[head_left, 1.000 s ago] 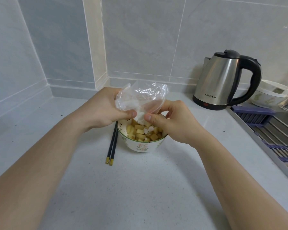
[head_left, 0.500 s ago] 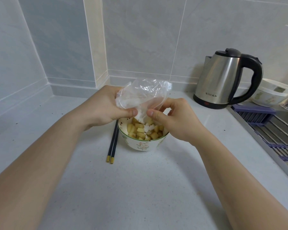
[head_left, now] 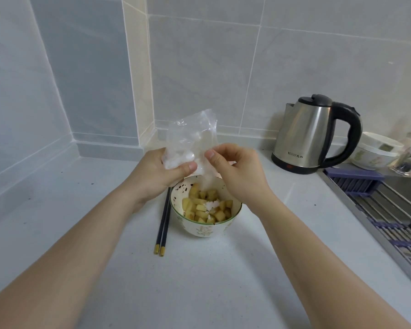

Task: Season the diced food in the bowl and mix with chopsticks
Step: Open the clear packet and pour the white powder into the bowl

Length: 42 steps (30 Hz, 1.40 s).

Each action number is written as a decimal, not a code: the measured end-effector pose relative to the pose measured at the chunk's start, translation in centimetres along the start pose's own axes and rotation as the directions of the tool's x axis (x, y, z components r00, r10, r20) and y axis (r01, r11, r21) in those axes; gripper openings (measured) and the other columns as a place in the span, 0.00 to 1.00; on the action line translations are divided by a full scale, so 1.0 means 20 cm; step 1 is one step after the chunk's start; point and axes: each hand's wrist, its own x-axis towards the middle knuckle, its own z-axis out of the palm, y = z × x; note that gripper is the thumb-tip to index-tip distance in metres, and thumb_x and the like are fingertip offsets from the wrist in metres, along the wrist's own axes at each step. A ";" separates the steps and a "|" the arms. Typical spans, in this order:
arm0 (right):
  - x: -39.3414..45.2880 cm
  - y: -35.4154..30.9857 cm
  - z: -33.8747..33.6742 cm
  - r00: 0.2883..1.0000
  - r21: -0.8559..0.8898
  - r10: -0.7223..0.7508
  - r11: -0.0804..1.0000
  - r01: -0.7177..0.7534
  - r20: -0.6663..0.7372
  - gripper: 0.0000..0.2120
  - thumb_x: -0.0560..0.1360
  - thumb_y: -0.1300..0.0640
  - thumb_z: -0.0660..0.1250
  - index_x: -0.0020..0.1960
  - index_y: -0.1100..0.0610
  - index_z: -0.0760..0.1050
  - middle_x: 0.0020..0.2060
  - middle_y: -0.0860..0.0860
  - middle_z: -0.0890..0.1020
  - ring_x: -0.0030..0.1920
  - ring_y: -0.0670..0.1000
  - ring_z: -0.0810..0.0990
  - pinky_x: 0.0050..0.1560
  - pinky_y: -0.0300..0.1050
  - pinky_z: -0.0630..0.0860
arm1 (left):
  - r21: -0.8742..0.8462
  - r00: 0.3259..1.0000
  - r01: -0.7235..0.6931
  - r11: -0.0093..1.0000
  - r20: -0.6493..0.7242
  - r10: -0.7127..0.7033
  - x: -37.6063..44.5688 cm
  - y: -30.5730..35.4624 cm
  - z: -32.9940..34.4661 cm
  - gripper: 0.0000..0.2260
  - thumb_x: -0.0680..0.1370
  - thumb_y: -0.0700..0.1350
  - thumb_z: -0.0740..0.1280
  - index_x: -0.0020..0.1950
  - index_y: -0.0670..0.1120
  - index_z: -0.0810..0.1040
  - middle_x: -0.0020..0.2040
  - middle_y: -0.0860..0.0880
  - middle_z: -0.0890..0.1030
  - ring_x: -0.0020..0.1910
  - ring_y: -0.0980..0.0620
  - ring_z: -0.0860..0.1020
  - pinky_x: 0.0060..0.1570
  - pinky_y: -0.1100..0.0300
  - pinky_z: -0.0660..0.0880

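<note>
While both hands (head_left: pixel 152 176) (head_left: pixel 242 172) grip a clear bag (head_left: pixel 190 143), white grains top the bowl (head_left: pixel 207 230)

The bowl (head_left: pixel 205 222) is standing on the table (head_left: pixel 199 293), near its middle, with the diced food (head_left: pixel 205 207) lying inside it. The chopsticks (head_left: pixel 163 227) are lying on the table just beside the bowl, on its left. The bag (head_left: pixel 191 143) is hanging directly above the bowl's far rim. The kettle (head_left: pixel 311 134) is standing at the back right, against the wall. A second bowl (head_left: pixel 375 150) is sitting right of the kettle. The sink rack (head_left: pixel 389 210) is lying along the table's right edge.
</note>
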 end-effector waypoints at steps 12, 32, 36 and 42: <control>0.22 -0.31 -0.15 0.953 0.145 -0.174 0.966 0.214 -0.247 0.02 0.77 0.56 0.75 0.49 0.53 0.84 0.41 0.45 0.86 0.40 0.36 0.82 0.46 0.28 0.76 | -0.218 1.000 -0.012 0.976 -0.002 0.012 0.01 0.02 -0.03 0.26 0.72 0.60 0.77 0.68 0.57 0.78 0.65 0.52 0.84 0.63 0.57 0.82 0.66 0.57 0.74; -0.05 0.10 -0.41 0.964 -0.314 -0.223 0.934 0.168 -0.148 0.04 0.72 0.50 0.78 0.42 0.47 0.85 0.37 0.40 0.85 0.40 0.38 0.78 0.41 0.26 0.68 | 0.334 0.961 -0.215 0.918 -0.094 0.259 0.00 -0.03 0.07 0.16 0.77 0.62 0.64 0.60 0.58 0.80 0.60 0.60 0.79 0.59 0.63 0.76 0.52 0.70 0.66; -0.06 0.09 -0.40 0.961 -0.278 -0.235 0.942 0.188 -0.143 0.12 0.70 0.49 0.80 0.38 0.47 0.77 0.36 0.42 0.85 0.37 0.45 0.81 0.44 0.42 0.77 | 0.253 0.986 -0.135 0.958 -0.063 0.155 0.01 0.03 0.16 0.13 0.82 0.57 0.66 0.65 0.58 0.79 0.60 0.63 0.79 0.51 0.68 0.76 0.53 0.66 0.69; -0.06 0.08 -0.39 0.970 -0.200 -0.203 0.964 0.174 -0.136 0.15 0.69 0.48 0.80 0.48 0.40 0.75 0.41 0.39 0.85 0.51 0.49 0.83 0.48 0.45 0.75 | 0.243 0.993 -0.112 0.964 -0.015 0.119 0.07 0.10 0.25 0.08 0.80 0.52 0.71 0.53 0.49 0.85 0.52 0.52 0.86 0.47 0.66 0.80 0.51 0.62 0.70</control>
